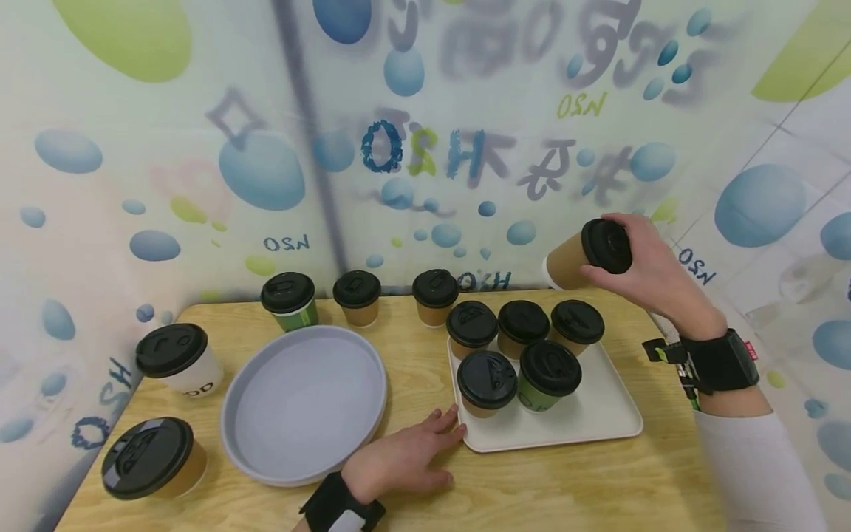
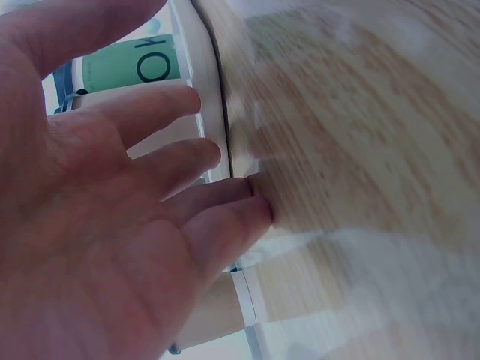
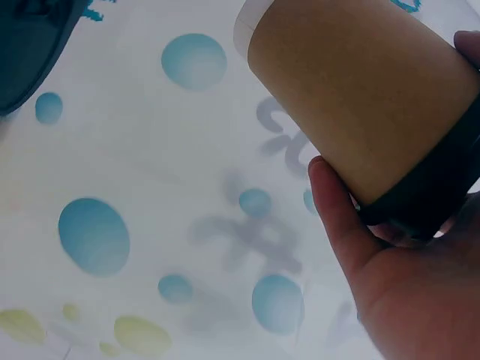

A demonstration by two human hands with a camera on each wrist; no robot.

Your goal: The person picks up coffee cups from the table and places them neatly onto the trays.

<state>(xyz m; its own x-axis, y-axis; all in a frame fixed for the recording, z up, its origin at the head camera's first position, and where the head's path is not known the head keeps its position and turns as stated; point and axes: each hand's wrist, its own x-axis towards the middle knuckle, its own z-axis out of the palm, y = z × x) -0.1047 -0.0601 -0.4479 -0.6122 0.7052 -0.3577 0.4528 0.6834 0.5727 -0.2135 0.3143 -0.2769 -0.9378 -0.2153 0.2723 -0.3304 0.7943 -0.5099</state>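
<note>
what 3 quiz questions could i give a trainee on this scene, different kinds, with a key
1. How many cups stand on the white tray?
2. True or false: the right hand holds a brown cup at a tilt.
3. Which lies nearest the fingertips of the left hand?
a) the round tray
b) the white tray
c) the white cup

Key: 1. five; 2. true; 3. b

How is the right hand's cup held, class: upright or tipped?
Tipped: in the head view, the brown paper cup in the right hand slants, its black lid at the upper right end.
</note>
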